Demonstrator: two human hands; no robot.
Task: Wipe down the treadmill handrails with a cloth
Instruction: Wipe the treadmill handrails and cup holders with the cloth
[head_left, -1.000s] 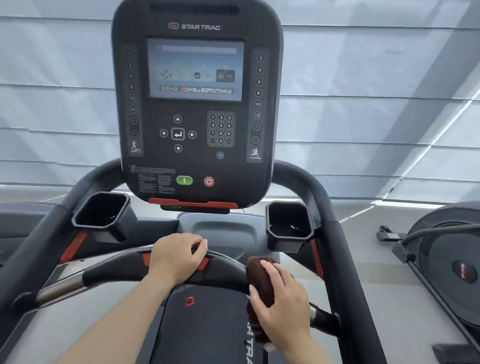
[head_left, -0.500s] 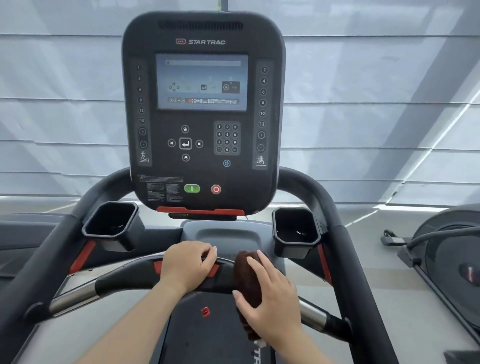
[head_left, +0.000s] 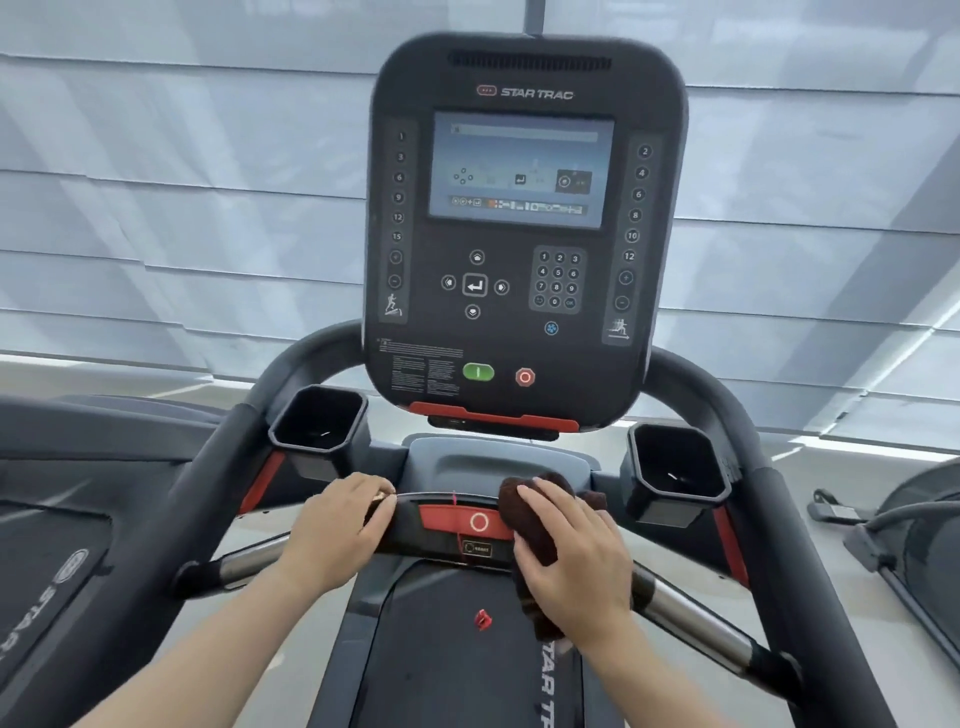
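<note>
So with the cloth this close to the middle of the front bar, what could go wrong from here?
The brown cloth under the right hand touches the red stop panel; a further sweep might press it or snag its thin red cord. The left hand covers part of the front bar, so that patch may be missed.

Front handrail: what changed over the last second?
The left hand slid left along the front handrail, uncovering the red stop panel. The right hand pushed the brown cloth left along the bar, to the panel's edge. Unchanged: cloth still gripped and draped over the bar, left hand still on it.
</note>
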